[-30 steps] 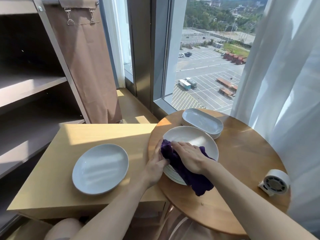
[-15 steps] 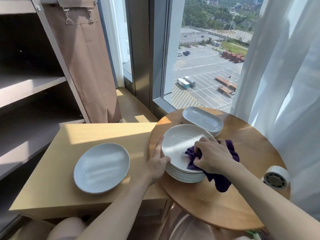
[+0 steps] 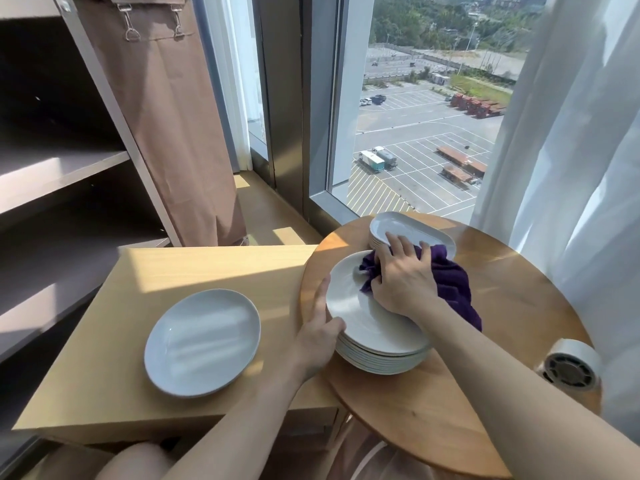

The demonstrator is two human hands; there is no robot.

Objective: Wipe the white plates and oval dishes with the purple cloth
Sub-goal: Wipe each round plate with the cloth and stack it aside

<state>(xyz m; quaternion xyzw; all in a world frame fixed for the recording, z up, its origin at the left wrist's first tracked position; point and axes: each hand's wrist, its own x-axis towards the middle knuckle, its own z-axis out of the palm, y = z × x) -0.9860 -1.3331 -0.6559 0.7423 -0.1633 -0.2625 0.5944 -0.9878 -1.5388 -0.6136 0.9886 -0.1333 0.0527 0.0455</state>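
Note:
A stack of round white plates stands on the round wooden table. My right hand presses the purple cloth onto the far side of the top plate, fingers spread over it. My left hand steadies the stack at its left rim, thumb on the top plate's edge. Behind them a stack of white oval dishes sits near the window. One single white plate lies on the lower square table to the left.
A white round device with a dark grille sits at the round table's right edge. White curtain hangs on the right, a brown curtain and grey shelves stand on the left. The window is straight ahead.
My right hand has swept the purple cloth from the plate's near left edge across to its far right side. My left hand stayed at the stack's left rim.

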